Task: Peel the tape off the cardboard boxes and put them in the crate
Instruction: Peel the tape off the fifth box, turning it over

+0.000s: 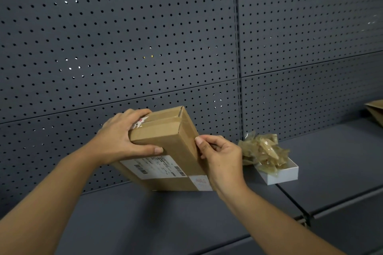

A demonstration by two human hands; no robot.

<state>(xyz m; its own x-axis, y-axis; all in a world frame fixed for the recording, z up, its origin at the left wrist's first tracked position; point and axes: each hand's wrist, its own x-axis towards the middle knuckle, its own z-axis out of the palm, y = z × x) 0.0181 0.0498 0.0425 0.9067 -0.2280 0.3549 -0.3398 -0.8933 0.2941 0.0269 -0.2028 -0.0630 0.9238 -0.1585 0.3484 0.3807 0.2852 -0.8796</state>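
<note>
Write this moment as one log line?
left hand grips cardboard box | right hand pinches box edge | peeled tape in white tray

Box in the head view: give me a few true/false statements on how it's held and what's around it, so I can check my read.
1. The left hand grips the box at its upper end. True.
2. The right hand rests flat on the shelf. False: it is at the box's right edge, thumb and fingers pinching there.
3. Tape runs along the box's top seam. True.
4. The box lies flat on the shelf. False: it is tilted, its lower edge down near the shelf.
5. A wad of peeled tape sits in a white tray to the right. True.
6. The box has no label. False: a white barcode label is on its side.
</note>
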